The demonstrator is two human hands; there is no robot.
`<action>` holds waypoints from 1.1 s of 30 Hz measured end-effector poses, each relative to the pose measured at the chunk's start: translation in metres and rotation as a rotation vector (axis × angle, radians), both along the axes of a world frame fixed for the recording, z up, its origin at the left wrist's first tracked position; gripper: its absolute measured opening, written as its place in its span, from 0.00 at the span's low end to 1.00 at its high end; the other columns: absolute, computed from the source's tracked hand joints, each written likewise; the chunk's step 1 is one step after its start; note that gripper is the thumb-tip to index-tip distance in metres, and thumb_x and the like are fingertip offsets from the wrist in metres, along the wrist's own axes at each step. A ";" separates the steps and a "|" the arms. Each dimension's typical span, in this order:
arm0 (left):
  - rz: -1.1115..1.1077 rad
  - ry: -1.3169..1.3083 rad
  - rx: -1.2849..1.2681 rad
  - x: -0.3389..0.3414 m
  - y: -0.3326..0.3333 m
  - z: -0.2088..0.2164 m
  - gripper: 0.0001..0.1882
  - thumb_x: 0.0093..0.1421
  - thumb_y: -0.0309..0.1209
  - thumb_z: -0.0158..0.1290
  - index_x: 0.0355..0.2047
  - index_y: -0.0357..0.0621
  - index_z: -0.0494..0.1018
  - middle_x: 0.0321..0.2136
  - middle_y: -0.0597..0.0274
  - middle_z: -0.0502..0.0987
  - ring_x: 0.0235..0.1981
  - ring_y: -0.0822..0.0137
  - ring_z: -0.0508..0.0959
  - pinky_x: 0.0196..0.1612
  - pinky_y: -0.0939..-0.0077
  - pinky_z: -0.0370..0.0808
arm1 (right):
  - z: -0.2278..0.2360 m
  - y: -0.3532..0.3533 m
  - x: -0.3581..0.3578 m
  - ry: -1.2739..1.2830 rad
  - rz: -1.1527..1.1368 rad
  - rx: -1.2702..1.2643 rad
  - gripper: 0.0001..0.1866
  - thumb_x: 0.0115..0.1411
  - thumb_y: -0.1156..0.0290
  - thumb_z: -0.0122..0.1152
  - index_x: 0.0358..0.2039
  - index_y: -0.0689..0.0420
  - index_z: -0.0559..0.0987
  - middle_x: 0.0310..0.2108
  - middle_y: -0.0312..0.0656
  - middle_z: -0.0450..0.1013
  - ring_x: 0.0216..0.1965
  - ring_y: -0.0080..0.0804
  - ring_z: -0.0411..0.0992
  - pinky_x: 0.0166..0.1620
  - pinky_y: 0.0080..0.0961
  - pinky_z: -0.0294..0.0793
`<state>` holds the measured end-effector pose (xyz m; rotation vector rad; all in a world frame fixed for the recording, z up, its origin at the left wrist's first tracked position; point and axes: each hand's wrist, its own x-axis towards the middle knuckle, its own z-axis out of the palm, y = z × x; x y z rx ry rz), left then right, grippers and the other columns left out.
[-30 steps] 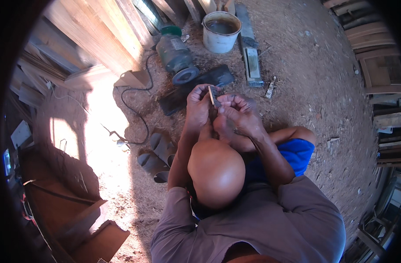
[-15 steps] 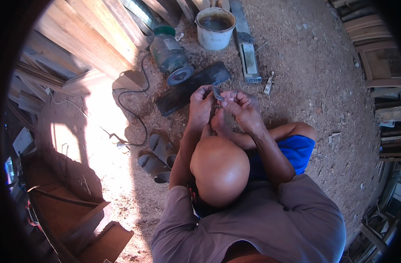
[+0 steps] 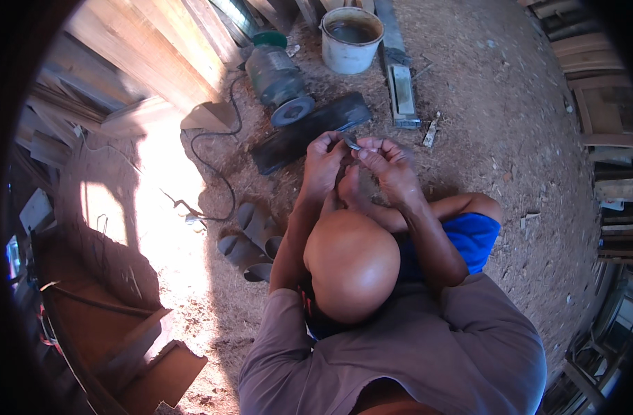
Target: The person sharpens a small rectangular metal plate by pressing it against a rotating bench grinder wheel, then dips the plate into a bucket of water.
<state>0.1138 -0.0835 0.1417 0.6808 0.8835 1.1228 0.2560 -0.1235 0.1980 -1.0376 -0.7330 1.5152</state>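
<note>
On the crumbly dirt ground (image 3: 479, 152) lies a long, flat black board (image 3: 297, 140), with a fat, barrel-shaped machine (image 3: 271, 75) and a round white bucket (image 3: 351, 59) past it; on the board's near side, the left hand (image 3: 322, 164) and right hand (image 3: 395, 167) both pinch a small, thin grey piece (image 3: 351, 142) that looks like metal; the work on it seems under way, not finished, but how much is done or left I cannot tell

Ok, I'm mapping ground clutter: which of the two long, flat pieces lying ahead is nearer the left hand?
The black slab, just beyond the left hand; the narrow grey plank, bearing a pale block, lies farther right, by the bucket.
</note>
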 end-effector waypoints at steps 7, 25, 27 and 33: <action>0.011 -0.031 -0.025 -0.004 -0.001 0.000 0.05 0.62 0.24 0.53 0.35 0.34 0.72 0.29 0.60 0.77 0.28 0.73 0.79 0.32 0.79 0.79 | 0.005 0.001 -0.002 0.013 0.014 -0.029 0.11 0.59 0.80 0.59 0.42 0.69 0.75 0.37 0.46 0.76 0.38 0.28 0.76 0.44 0.23 0.78; -0.096 -0.244 0.164 -0.022 -0.006 -0.007 0.15 0.63 0.19 0.44 0.49 0.35 0.70 0.41 0.55 0.77 0.41 0.66 0.78 0.45 0.69 0.77 | -0.046 -0.004 0.009 0.001 0.143 -0.292 0.07 0.61 0.76 0.58 0.40 0.61 0.76 0.26 0.33 0.74 0.24 0.16 0.68 0.27 0.15 0.68; -0.111 -0.409 0.132 -0.022 -0.010 -0.003 0.15 0.64 0.22 0.45 0.51 0.35 0.69 0.44 0.53 0.76 0.44 0.63 0.78 0.47 0.66 0.76 | -0.054 -0.005 0.008 0.130 0.171 -0.295 0.07 0.62 0.76 0.58 0.41 0.60 0.76 0.28 0.35 0.74 0.25 0.17 0.69 0.28 0.15 0.70; -0.246 -0.534 0.150 -0.026 -0.011 -0.016 0.30 0.61 0.46 0.54 0.54 0.34 0.67 0.54 0.49 0.71 0.54 0.58 0.72 0.56 0.58 0.70 | -0.036 -0.008 -0.003 0.438 0.195 -0.328 0.07 0.62 0.75 0.57 0.41 0.60 0.76 0.27 0.33 0.73 0.23 0.17 0.69 0.26 0.13 0.74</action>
